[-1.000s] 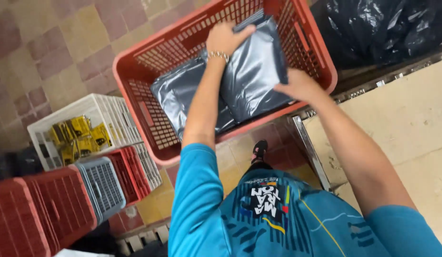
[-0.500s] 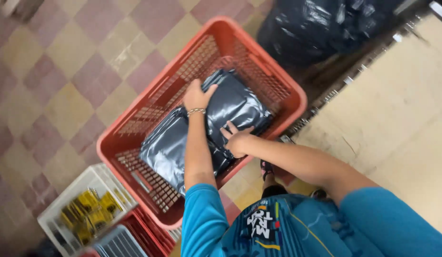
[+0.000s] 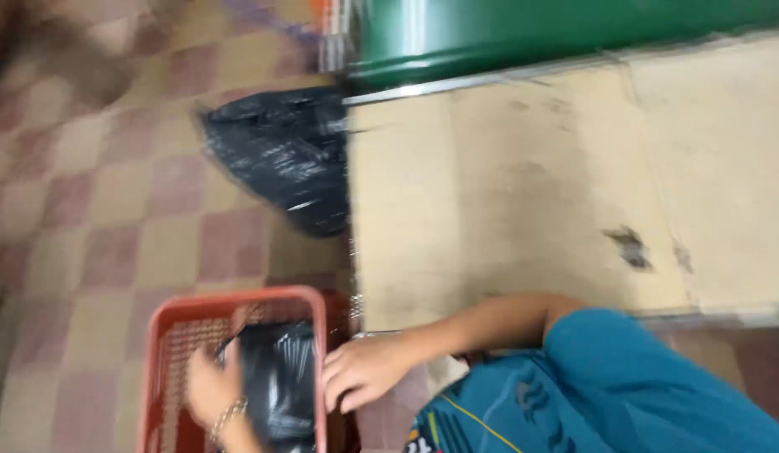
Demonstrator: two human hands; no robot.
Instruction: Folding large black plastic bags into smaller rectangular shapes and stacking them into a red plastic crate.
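Note:
A red plastic crate [image 3: 238,304] stands on the tiled floor at the lower left. Inside it lies a dark grey plastic package [image 3: 280,382]. My left hand [image 3: 211,393], with a bracelet on the wrist, is down in the crate against the package's left edge and seems to grip it, though the picture is blurred. My right hand [image 3: 362,369] hovers at the crate's right rim with fingers loosely curled and nothing in them. My blue sleeve fills the lower right.
A stuffed black bin bag [image 3: 280,159] sits on the checkered floor [image 3: 112,210] beyond the crate. A worn beige tabletop [image 3: 523,184] takes up the right half. A green panel [image 3: 532,25] runs along the top.
The view has swung right and down, so the crate now sits at the bottom left. My right hand has come off the package to the crate's rim. My left hand stays in the crate.

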